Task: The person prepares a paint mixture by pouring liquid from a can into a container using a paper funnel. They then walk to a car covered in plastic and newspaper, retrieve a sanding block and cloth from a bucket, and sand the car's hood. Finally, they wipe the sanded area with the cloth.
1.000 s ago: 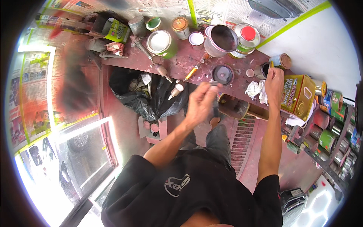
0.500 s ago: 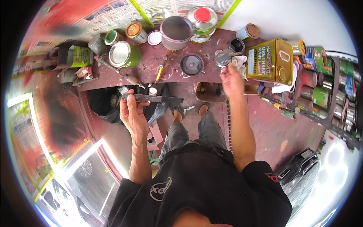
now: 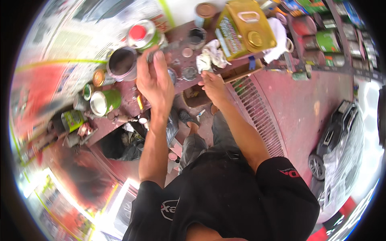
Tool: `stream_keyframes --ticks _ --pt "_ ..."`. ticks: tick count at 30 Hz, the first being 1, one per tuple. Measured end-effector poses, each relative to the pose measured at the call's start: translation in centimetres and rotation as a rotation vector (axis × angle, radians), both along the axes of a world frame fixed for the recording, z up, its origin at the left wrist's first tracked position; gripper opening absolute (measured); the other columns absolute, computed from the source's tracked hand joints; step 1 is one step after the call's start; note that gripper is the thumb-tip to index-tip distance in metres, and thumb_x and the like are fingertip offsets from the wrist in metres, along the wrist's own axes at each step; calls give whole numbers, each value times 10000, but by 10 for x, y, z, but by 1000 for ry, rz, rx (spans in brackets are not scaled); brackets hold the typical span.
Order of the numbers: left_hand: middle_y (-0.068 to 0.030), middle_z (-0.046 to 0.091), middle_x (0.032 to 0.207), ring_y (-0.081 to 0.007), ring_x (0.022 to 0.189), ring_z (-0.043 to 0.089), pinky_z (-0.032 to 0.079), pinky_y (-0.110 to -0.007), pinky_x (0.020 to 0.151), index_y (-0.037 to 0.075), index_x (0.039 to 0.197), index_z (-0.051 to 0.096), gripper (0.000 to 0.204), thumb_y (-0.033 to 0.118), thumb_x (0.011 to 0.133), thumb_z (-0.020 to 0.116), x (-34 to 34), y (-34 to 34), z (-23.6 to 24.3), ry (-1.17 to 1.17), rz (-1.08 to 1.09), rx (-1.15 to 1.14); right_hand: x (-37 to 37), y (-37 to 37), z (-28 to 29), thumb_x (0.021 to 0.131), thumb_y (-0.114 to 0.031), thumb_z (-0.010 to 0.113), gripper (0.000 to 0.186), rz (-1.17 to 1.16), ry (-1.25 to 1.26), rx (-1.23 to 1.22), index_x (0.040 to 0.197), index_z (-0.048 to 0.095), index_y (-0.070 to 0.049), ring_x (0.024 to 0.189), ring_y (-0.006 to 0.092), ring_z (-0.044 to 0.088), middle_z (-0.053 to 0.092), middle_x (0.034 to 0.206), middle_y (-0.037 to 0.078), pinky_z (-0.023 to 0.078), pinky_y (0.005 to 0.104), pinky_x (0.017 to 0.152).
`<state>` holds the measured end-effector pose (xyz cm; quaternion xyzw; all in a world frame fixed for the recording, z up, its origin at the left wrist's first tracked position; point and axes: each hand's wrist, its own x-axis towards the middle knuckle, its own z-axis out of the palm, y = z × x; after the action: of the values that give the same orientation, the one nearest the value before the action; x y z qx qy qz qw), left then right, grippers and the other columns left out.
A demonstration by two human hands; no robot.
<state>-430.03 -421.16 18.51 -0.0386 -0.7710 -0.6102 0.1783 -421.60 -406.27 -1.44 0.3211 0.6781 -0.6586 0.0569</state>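
Observation:
My left hand is raised over the bench beside the dark grey mixing pot. Its fingers and thumb pinch a dark flat stick, of which only a small, blurred end shows. Lower and to the right, my right hand is closed at the bench's front edge, its fingertips on the lower corner of a crumpled white rag. Just left of those fingertips lies a round grey lid. An open can with a dark inside stands behind the rag.
A large yellow thinner tin stands right of the rag. A red-capped tin is behind the pot, and a green paint can is at left. Below the bench sits a cardboard box. Shelved cans line the right.
My view has swung to the right. The left hand has risen over the bench, turning the stick nearly end-on. My right hand has left the grey lid and come to the rag.

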Motion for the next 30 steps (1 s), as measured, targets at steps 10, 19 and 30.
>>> stream_keyframes --ticks 10,19,30 --pt "-103 749 953 -148 781 733 587 -298 695 -13 1175 674 198 135 1050 634 -65 47 -36 21 -137 -232 77 37 -4 1045 -355 614 376 45 -97 22 1181 728 -24 841 276 748 774 968 183 572 382 759" --pt "-103 729 870 -151 724 706 548 -330 665 -3 1112 706 186 159 1038 651 -86 60 -69 -77 -262 -333 223 130 -77 1023 -287 633 326 -80 -218 491 1211 727 -38 897 309 760 770 1018 212 574 414 783" --pt "-154 724 787 -237 664 681 542 -380 660 -17 1037 714 213 186 1011 655 -92 71 -76 85 -188 -541 336 142 -98 1037 -340 636 429 -179 -438 375 1242 696 32 771 212 742 766 1025 161 553 379 735"
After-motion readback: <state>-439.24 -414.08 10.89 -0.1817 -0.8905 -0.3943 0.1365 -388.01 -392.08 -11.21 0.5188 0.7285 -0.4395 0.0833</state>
